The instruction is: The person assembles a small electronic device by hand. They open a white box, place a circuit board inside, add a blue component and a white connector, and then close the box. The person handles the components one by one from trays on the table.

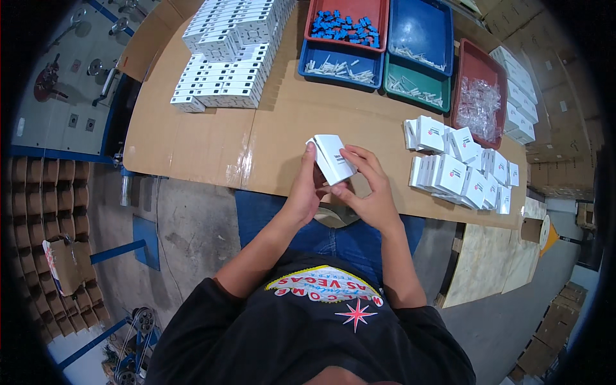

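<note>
we hold a small white box (332,158) over the near edge of the desk (186,141), our left hand (301,196) clamped on its left side and our right hand (375,197) on its right. white packs (449,174) lie to our right; coloured trays (420,27) stand farther back.

Over my remote feed, I see stacked units (224,74) at the back left of the table (212,141), trays (420,25) to their right, cartons (450,173) before those trays, and a box (335,159) between left hand (301,196) and right hand (375,196).
</note>
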Demonstrator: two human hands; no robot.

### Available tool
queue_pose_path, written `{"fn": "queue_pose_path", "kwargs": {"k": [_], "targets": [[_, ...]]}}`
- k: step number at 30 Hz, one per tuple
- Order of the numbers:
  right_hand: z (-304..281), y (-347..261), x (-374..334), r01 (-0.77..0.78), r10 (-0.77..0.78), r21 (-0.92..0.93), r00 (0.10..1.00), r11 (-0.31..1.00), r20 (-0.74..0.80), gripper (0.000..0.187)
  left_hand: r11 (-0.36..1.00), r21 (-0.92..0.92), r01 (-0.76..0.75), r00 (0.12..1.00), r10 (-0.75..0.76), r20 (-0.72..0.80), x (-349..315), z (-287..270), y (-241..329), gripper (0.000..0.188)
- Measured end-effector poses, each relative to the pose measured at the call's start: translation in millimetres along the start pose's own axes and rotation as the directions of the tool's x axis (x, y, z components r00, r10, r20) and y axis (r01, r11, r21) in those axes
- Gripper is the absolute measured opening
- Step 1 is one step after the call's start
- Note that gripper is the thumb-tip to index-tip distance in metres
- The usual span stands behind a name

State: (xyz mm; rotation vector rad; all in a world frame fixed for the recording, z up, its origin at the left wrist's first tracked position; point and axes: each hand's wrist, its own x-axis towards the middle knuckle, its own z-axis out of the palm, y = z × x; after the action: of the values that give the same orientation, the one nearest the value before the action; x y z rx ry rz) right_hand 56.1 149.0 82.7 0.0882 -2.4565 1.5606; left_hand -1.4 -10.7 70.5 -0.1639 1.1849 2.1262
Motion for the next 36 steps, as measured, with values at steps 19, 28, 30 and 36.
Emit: {"fn": "queue_pose_path", "kwargs": {"k": [19, 28, 30, 36], "targets": [[-3.5, -9.3, 0.6, -0.066, 0.050, 0.172, 0.994, 0.983, 0.098, 0.078, 0.950, -0.154, 0.273, 0.948, -0.239, 0.211, -6.4, 1.7, 7.9, 0.072], [-3.2, -2.5, 2.6, 0.101, -0.101, 0.002, 0.990, 0.995, 0.099, 0.075, 0.939, -0.146, 0.311, 0.939, -0.280, 0.200, -13.2, 1.3, 8.9, 0.084], [-4.0, -1.1, 2.2, 0.094, -0.094, -0.008, 0.993, 0.995, 0.073, 0.073, 0.955, -0.123, 0.270, 0.945, -0.238, 0.226, -17.7, 5.9, 10.0, 0.084], [-8.9, 5.8, -0.5, 0.073, -0.070, -0.036, 0.994, 0.997, 0.088, 0.073, 0.972, -0.014, 0.233, 0.966, -0.230, 0.116, -13.3, 6.4, 5.8, 0.087]]}}
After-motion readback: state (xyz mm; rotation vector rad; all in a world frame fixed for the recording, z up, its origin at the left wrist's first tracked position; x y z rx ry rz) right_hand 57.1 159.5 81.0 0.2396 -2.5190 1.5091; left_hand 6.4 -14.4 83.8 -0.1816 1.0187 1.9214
